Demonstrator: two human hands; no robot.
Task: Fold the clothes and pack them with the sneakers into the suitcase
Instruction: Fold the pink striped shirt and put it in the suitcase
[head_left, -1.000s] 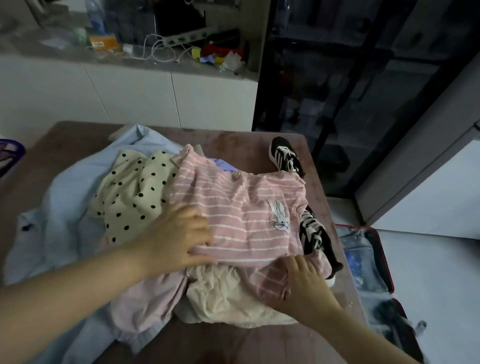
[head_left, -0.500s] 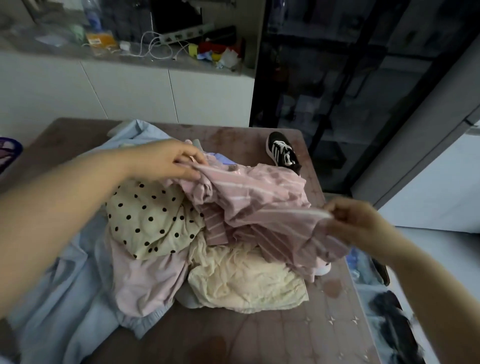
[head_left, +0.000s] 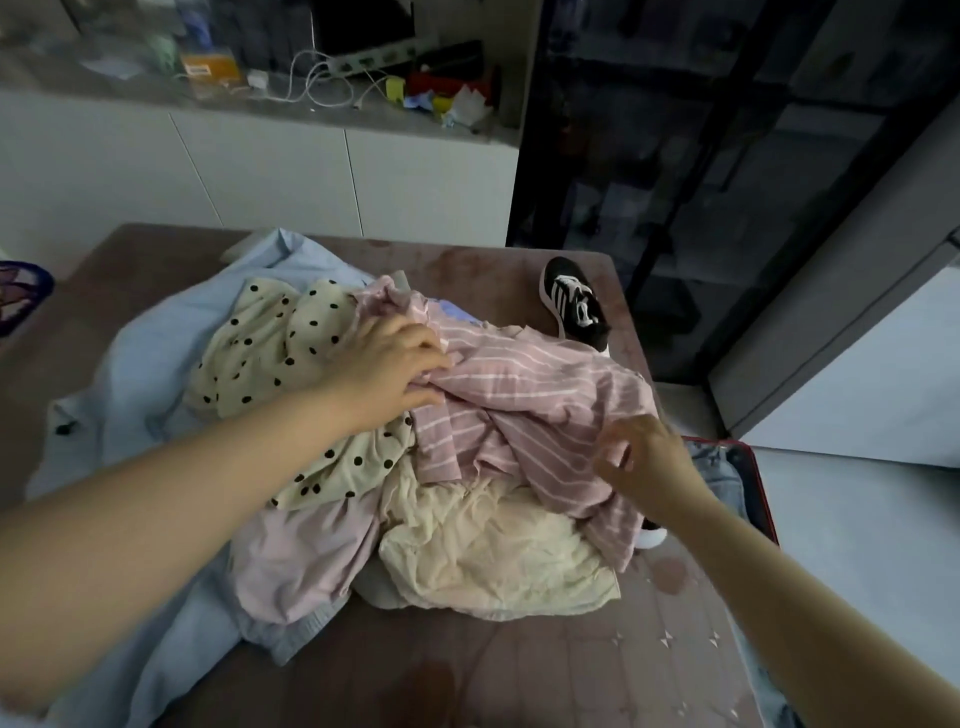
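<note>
A crumpled pink striped shirt (head_left: 530, 395) lies on top of a clothes pile on the brown table (head_left: 467, 670). My left hand (head_left: 387, 366) grips its far left edge. At the shirt's right edge, my right hand (head_left: 644, 460) pinches the fabric. Under it lie a cream polka-dot garment (head_left: 270, 353), a plain cream garment (head_left: 493, 545), a pale pink garment (head_left: 301, 561) and a light blue garment (head_left: 150, 364). One black sneaker with white stripes (head_left: 574, 304) stands at the table's far right. A second sneaker's white toe (head_left: 652, 538) peeks from under the shirt. The red-rimmed suitcase (head_left: 761, 483) lies open on the floor to the right.
A white cabinet (head_left: 260, 171) with a cluttered counter stands behind the table. A dark glass cabinet (head_left: 701, 156) rises at the far right. A folded denim item (head_left: 724, 473) lies in the suitcase. A purple basket (head_left: 21, 291) sits at the left edge.
Both hands lifted the flat pink striped shirt off the pile, bunching it, then lowered it again. My left hand went to its far edge, my right hand to its right edge.
</note>
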